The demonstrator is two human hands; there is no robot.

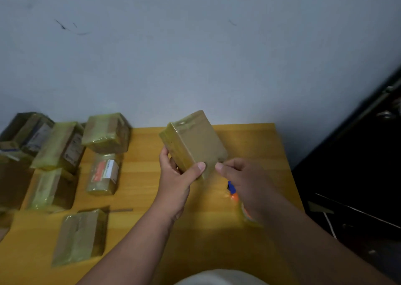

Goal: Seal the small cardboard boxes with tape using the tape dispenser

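Note:
A small cardboard box (195,141) wrapped in yellowish tape is held tilted above the yellow table (249,145). My left hand (175,176) grips its near left edge, thumb on the top face. My right hand (240,176) is at the box's near right corner, thumb and fingers curled there; whether it pinches tape or the box I cannot tell. The tape dispenser (235,195), blue and orange, lies on the table, mostly hidden under my right hand and forearm.
Several taped boxes lie on the table's left side, among them one near the front (80,237), one with an orange label (104,174) and one at the back (107,132). A grey wall stands behind. Dark furniture (358,176) sits right of the table.

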